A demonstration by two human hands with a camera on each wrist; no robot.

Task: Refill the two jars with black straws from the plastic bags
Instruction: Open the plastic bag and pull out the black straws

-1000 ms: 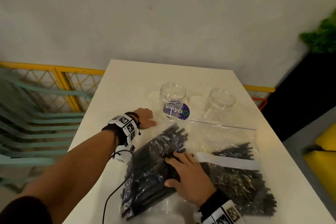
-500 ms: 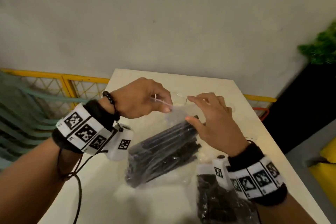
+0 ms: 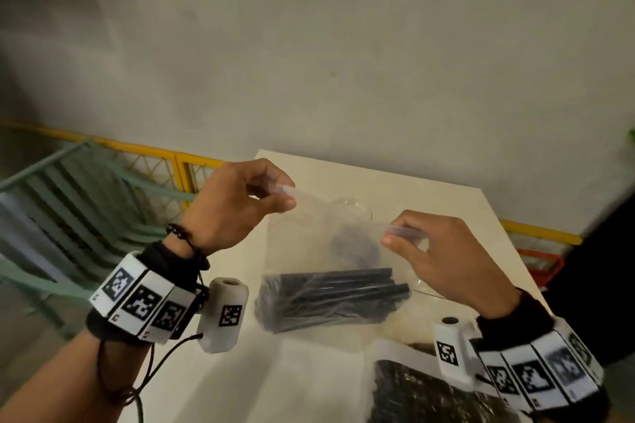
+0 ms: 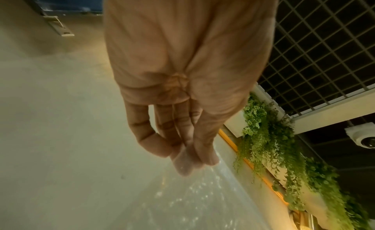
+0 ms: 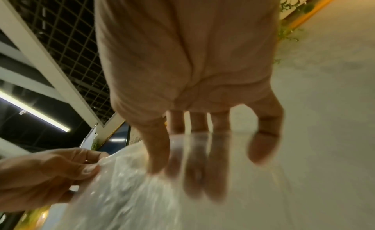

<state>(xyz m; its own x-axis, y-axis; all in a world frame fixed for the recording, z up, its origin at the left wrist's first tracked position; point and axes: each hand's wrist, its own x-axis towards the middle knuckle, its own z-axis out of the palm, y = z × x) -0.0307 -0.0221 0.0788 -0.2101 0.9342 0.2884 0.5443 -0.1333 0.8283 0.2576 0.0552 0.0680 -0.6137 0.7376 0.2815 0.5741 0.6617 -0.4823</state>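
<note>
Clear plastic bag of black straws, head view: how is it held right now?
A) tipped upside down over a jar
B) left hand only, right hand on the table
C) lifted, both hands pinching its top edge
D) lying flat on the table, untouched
C: the left hand and right hand each pinch the top edge of the clear plastic bag of black straws, holding it above the white table.

White table (image 3: 220,385) beside yellow railing (image 3: 178,161); hanging green plants (image 4: 284,161), ceiling camera (image 4: 363,138).

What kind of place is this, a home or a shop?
Probably a café or shop: a ceiling security camera, trailing greenery along the wall, and bulk black straws bagged on a white table.
</note>
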